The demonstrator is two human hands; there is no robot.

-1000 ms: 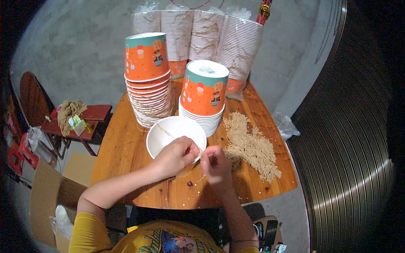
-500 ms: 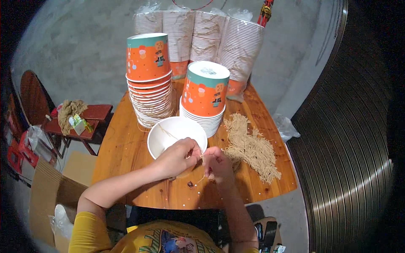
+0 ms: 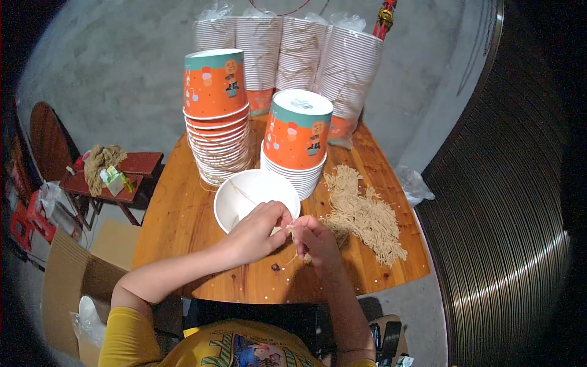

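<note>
Tan string (image 3: 292, 230), seemingly pinched between both hands beside white cup (image 3: 257, 194).

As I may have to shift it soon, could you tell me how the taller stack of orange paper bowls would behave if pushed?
The taller stack of orange paper bowls looks light, being thin paper, so it would probably slide on the wooden table. It stands high on a narrow footprint, so a push near the top could tip it. The bowls seem loosely nested and may separate or splay.
</note>
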